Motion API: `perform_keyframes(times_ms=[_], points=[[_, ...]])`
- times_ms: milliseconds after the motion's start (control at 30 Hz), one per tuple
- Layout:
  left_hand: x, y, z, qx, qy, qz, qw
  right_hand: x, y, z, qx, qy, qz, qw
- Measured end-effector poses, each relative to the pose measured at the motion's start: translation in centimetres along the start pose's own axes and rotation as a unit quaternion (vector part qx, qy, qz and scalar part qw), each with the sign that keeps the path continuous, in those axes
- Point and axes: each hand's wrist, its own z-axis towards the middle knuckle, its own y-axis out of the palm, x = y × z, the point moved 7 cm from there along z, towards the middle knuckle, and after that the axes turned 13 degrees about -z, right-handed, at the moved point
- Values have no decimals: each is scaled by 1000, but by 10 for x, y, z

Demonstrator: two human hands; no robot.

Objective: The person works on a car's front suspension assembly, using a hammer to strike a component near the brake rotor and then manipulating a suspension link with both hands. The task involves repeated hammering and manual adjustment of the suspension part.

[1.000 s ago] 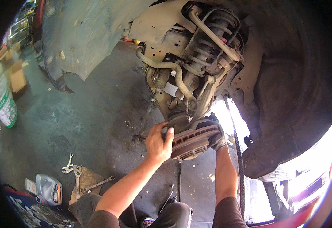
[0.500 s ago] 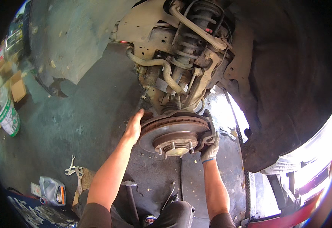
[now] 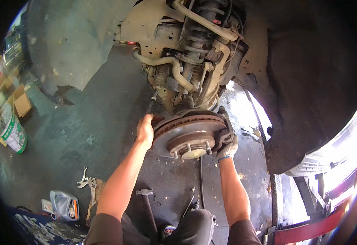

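A rust-brown brake disc (image 3: 161, 145) with wheel studs round its hub sits below the car's coil spring (image 3: 194, 44) and suspension arms, tilted slightly. My bare left hand (image 3: 145, 131) grips the disc's left edge, its thumb up and its other fingers mostly hidden behind. At the disc's right edge is a dark brake caliper bracket (image 3: 226, 132). My right hand (image 3: 228, 149), in a whitish knitted glove, is closed on the bracket's lower end; its fingertips are partly hidden. A beige bent bar (image 3: 176, 65) and a tie rod (image 3: 154, 96) run behind the disc.
On the floor lie a hammer (image 3: 145, 192), a thin-handled tool (image 3: 190, 200), wrenches (image 3: 92, 188) and a grey oil bottle (image 3: 65, 206). A white-green bucket (image 3: 13, 132) and cardboard boxes (image 3: 22, 102) stand left. Dark wheel-arch liner (image 3: 309, 90) hangs right, above a red beam (image 3: 309, 230).
The whole view has shifted slightly, and the disc appears a little higher and more tilted, its right side up. Both hands keep their places on the disc and bracket.
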Motion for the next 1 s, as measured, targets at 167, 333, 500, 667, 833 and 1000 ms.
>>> perform_keyframes(times_ms=[167, 333, 500, 667, 833, 1000], points=[[1, 2, -6, 7, 17, 25, 1000, 14, -7, 21, -59, 34, 7, 998], [-6, -3, -1, 10, 60, 18, 998, 16, 8, 45, -252, 76, -23, 964], [-7, -6, 4, 14, 39, -29, 999, 10, 6, 43, -227, 68, -67, 969], [-10, -13, 10, 45, 0, 33, 998, -6, 10, 16, -157, 75, -86, 981], [-8, -13, 5, 37, 32, 4, 999, -16, 24, 0, -150, 102, -63, 981], [1, 4, -22, 40, 76, 66, 994, -21, 2, 4, 11, -1, -152, 988]])
